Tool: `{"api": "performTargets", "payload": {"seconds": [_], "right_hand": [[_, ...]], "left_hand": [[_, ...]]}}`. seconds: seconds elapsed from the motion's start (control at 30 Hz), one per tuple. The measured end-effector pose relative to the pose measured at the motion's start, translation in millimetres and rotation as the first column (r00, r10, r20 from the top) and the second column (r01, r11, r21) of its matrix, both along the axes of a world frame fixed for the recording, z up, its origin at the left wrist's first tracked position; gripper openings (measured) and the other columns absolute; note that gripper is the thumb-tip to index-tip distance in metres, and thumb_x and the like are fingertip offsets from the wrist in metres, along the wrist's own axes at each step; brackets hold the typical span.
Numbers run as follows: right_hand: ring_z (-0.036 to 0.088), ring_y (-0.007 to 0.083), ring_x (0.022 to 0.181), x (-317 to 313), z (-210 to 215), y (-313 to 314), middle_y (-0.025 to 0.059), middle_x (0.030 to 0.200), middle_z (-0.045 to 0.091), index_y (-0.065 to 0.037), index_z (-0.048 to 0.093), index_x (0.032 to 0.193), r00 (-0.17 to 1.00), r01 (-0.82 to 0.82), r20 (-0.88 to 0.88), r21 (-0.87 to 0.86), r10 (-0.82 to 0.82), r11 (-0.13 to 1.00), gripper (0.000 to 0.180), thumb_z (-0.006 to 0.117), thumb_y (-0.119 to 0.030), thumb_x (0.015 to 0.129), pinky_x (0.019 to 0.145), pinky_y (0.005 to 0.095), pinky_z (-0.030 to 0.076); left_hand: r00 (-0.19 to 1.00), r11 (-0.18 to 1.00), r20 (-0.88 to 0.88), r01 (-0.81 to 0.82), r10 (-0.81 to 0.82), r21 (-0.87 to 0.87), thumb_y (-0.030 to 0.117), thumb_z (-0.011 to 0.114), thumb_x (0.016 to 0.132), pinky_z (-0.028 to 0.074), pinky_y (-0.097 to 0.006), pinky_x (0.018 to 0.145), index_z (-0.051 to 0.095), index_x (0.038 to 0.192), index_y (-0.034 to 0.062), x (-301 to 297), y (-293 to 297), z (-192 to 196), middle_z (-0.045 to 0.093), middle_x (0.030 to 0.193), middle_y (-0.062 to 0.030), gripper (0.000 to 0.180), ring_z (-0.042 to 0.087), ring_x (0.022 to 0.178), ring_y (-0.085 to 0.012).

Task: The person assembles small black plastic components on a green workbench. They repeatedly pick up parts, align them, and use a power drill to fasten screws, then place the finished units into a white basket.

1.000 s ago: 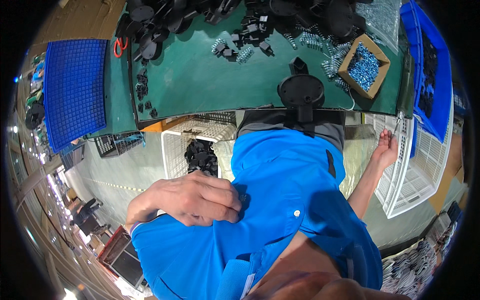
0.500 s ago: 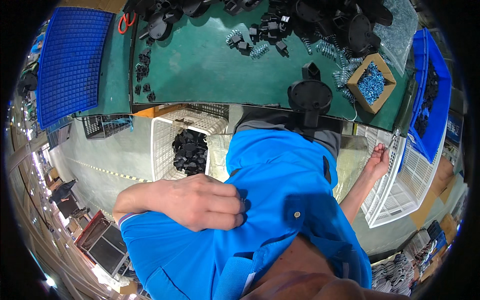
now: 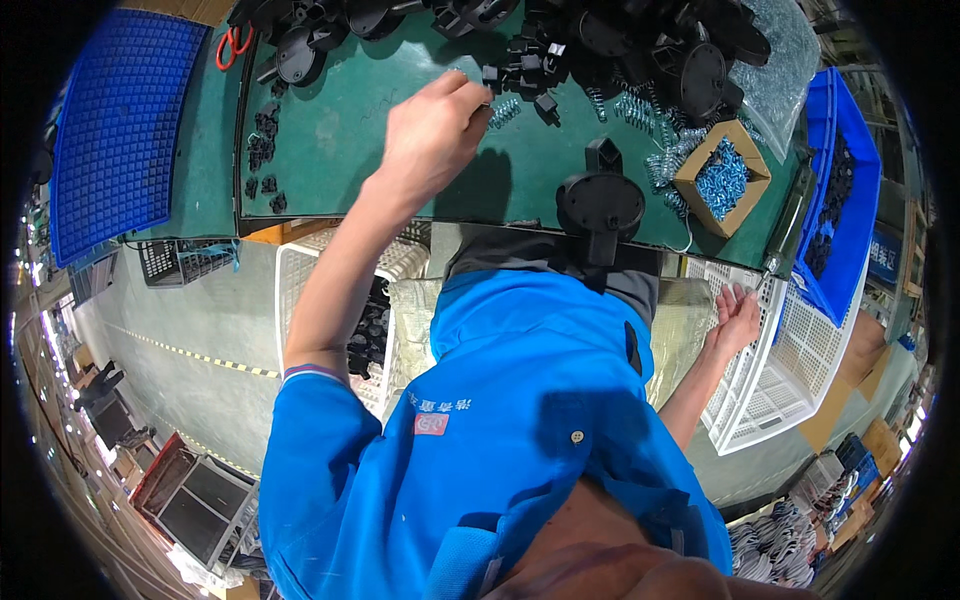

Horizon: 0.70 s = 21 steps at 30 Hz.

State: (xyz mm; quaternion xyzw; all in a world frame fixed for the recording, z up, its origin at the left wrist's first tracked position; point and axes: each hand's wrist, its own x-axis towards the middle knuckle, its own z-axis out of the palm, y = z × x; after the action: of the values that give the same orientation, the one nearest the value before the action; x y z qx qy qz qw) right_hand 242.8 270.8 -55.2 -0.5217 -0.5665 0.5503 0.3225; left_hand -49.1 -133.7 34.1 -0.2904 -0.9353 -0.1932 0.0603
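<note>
My left hand [image 3: 432,132] reaches over the green table, its fingers curled together beside several small black blocks [image 3: 528,62] and a coil spring [image 3: 505,112]. Its fingertips cover a spot among these parts, and what they pinch, if anything, is hidden. A round black plastic part [image 3: 602,205] with a block-shaped arm lies at the table's near edge. My right hand [image 3: 736,318] is low on the right, palm up with loosely bent fingers apart, beside a white plastic crate [image 3: 740,425]. I see nothing in it.
On the right of the table [image 3: 350,120] are a cardboard box of bluish screws [image 3: 722,180], loose springs [image 3: 665,165] and a clear plastic bag [image 3: 775,75]. Blue bins [image 3: 835,230] [image 3: 125,130] flank it. Red-handled scissors [image 3: 233,45] lie far left; black housings [image 3: 700,80] crowd the back.
My left hand has swung up from in front of my chest to the parts on the table. My right hand has stayed low, its fingers now spread more. The view has shifted slightly.
</note>
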Motion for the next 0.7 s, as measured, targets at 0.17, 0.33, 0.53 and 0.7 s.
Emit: {"api": "performTargets", "payload": {"seconds": [0.17, 0.33, 0.53, 0.7], "right_hand": [[0.066, 0.0211, 0.101, -38, 59, -16, 0.0204, 0.115, 0.066, 0.007, 0.055, 0.123, 0.990, -0.143, 0.090, 0.578, 0.112, 0.804, 0.033, 0.061, -0.010, 0.096, 0.077, 0.0292, 0.055], [0.070, 0.0188, 0.085, -134, 109, -90, 0.0151, 0.103, 0.070, 0.005, 0.064, 0.115, 0.747, -0.618, 0.001, 0.370, 0.665, 0.694, 0.023, 0.060, -0.008, 0.097, 0.068, 0.0251, 0.054], [0.067, 0.0091, 0.079, -235, 104, -177, 0.0059, 0.096, 0.069, -0.001, 0.065, 0.119, 0.216, -0.973, -0.084, 0.066, 0.973, 0.222, 0.028, 0.065, -0.013, 0.093, 0.059, 0.0189, 0.048], [0.061, 0.0065, 0.071, -246, 83, -187, 0.0023, 0.086, 0.066, 0.000, 0.070, 0.096, 0.120, -0.978, -0.122, 0.156, 0.985, 0.138, 0.010, 0.067, -0.008, 0.090, 0.058, 0.0198, 0.047]], "left_hand": [[0.997, 0.985, -0.010, -0.072, 0.071, -0.156, 0.022, 0.078, 0.075, 0.054, -0.040, 0.065, 0.063, 0.087, 0.0074, 0, 24, -39, 0.062, 0.089, -0.0092, 0.025, 0.066, 0.081, -0.0310], [0.994, 0.995, 0.060, -0.091, 0.088, 0.045, 0.014, 0.073, 0.078, 0.054, -0.041, 0.065, 0.064, 0.088, 0.0034, 8, 22, -44, 0.064, 0.089, -0.0124, 0.016, 0.067, 0.076, -0.0304], [0.920, 0.817, 0.391, -0.201, -0.033, 0.541, 0.010, 0.069, 0.087, 0.052, -0.029, 0.059, 0.069, 0.100, 0.0007, 36, 31, -13, 0.072, 0.090, -0.0116, 0.016, 0.070, 0.071, -0.0201], [0.528, 0.446, 0.810, -0.679, -0.257, 0.584, 0.009, 0.070, 0.089, 0.053, -0.025, 0.058, 0.068, 0.101, -0.0002, 40, 36, -16, 0.073, 0.091, -0.0094, 0.015, 0.072, 0.076, -0.0171]]}}
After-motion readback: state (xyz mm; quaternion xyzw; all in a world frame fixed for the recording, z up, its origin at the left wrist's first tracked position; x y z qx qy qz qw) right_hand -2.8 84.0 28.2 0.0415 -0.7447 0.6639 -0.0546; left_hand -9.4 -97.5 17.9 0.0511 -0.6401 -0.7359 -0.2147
